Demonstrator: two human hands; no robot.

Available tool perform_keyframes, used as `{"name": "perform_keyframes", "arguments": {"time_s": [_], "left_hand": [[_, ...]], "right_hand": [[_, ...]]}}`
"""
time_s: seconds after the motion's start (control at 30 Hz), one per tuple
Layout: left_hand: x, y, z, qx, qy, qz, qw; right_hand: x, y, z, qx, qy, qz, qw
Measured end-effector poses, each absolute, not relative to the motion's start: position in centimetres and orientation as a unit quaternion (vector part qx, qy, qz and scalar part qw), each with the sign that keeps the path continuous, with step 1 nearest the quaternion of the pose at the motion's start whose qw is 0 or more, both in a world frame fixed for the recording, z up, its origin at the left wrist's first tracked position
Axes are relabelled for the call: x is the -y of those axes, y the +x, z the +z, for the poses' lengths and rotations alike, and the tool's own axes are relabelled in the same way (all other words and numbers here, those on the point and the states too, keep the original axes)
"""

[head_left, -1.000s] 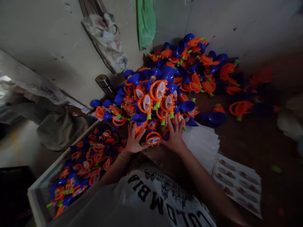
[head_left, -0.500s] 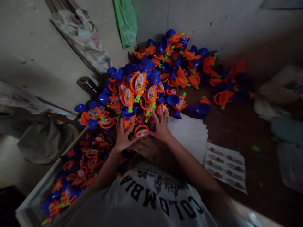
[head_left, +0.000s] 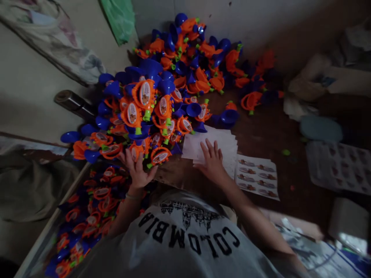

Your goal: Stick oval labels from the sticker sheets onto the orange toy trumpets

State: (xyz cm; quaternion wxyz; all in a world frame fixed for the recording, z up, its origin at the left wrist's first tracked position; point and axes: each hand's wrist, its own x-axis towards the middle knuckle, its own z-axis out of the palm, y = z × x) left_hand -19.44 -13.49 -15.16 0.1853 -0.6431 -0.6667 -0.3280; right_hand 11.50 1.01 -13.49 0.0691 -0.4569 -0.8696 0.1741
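My left hand (head_left: pixel 136 170), fingers spread, rests at the near edge of a heap of orange and blue toy trumpets with green mouthpieces. Its fingertips touch or nearly touch a labelled toy trumpet (head_left: pixel 135 151). Another toy trumpet (head_left: pixel 160 156) lies just right of that hand. Over a stack of white paper sheets (head_left: pixel 224 139) is my right hand (head_left: pixel 213 160), fingers apart and holding nothing; whether it presses on the paper I cannot tell. Beside the stack lies a sheet of stickers (head_left: pixel 256 175) with printed oval pictures.
More toy trumpets (head_left: pixel 95 220) fill a box below on the left. A dark metal flask (head_left: pixel 75 104) leans behind the heap. Plastic bags (head_left: pixel 307 81), a blue-green lid-like piece (head_left: pixel 320 128) and a clear sheet of stickers (head_left: pixel 339 164) lie on the right. A green bag (head_left: pixel 120 21) hangs on the wall.
My right hand has left the trumpet heap and moved right, over the paper stack. My left hand stays at the heap's near edge. The view has turned right.
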Motion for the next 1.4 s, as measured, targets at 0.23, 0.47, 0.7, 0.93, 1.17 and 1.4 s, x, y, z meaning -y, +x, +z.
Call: {"name": "perform_keyframes", "arguments": {"time_s": [0.23,0.47,0.7,0.93,1.17,1.4], "left_hand": [[9.3,-9.6,-12.2,0.53,-0.799,-0.284,0.021],[4.0,-2.4,-13.3,0.58,-0.802,-0.05,-0.132],[2.5,-0.6,-13.0,0.517,-0.84,-0.012,-0.164],[-4.1,2.7,-10.3,0.524,-0.842,-0.073,-0.103],[-13.3,3.2,-8.6,0.653,-0.749,-0.101,-0.045],[-14.3,1.7,-9.9,0.674,-0.731,-0.083,-0.068]], "right_hand": [[1.0,16.7,-13.5,0.847,-0.51,0.143,-0.039],[2.8,18.8,-12.4,0.817,-0.545,0.185,-0.039],[-0.7,22.8,-10.4,0.83,-0.502,0.24,0.036],[-15.3,19.3,-8.8,0.79,-0.53,0.186,0.248],[-21.7,18.1,-9.7,0.792,-0.562,0.174,0.161],[-18.8,26.0,-8.3,0.83,-0.515,0.191,0.096]]}}
